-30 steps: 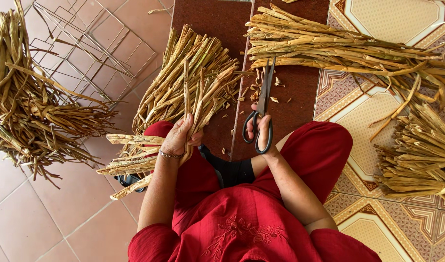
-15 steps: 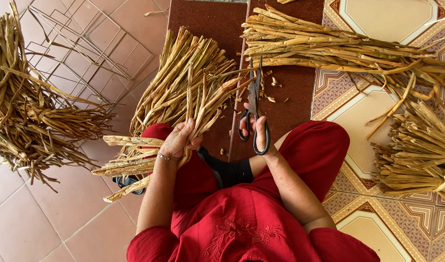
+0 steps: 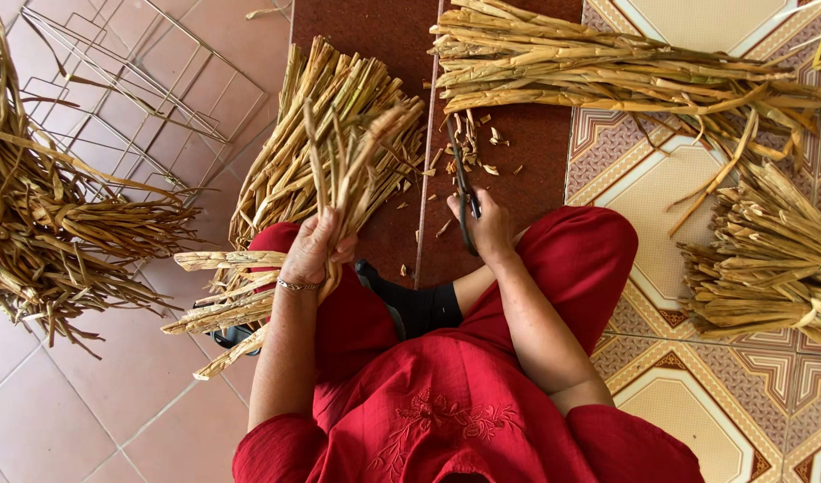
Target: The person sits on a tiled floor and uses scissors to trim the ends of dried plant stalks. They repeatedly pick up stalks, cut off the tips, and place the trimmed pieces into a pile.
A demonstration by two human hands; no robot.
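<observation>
Seated on floor, legs folded. Left hand [image 3: 314, 249] grips a handful of stalks [image 3: 346, 161], raised over the cut bundle [image 3: 290, 170] lying ahead-left of the knees. Right hand [image 3: 487, 228] holds scissors [image 3: 461, 188], blades pointing away, over the mat [image 3: 518, 152]. Trimmings [image 3: 482, 143] scattered on mat just beyond the blades. Long stalk bundle [image 3: 598, 67] lies crosswise at far end of mat (spilling onto tiles at right). Tied bundle [image 3: 768, 259] right of the knee. Loose heap [image 3: 44, 224] far left, wire rack [image 3: 133, 89] behind it.
</observation>
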